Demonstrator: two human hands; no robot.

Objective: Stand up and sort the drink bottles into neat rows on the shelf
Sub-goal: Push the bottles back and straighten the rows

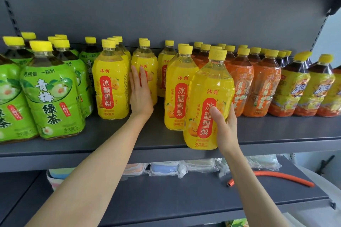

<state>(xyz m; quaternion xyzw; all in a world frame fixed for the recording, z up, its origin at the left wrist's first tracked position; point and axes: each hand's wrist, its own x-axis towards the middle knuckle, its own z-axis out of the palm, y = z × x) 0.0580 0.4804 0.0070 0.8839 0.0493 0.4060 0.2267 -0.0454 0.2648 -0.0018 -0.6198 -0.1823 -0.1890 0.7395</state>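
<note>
Clamping right hand (224, 125) fingers round bottle (208, 97) at shelf (110, 143) front edge. Pressing left hand (141, 96), fingers straight and together, against yellow row (145, 64). Likely needing next: sliding bottle into gap between hands, label forward.

"沐典", "冰糖雪梨" and "净含量 1L" on the yellow bottle (206, 96); "青梅绿茶" on the green bottle (52, 96).

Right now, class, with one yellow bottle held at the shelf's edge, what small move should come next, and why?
Probably set the held yellow bottle on the bare shelf just before the left hand. The right hand grips it at the front edge, outside any row; the left hand lies flat against a rear yellow bottle with nothing standing before it.
</note>
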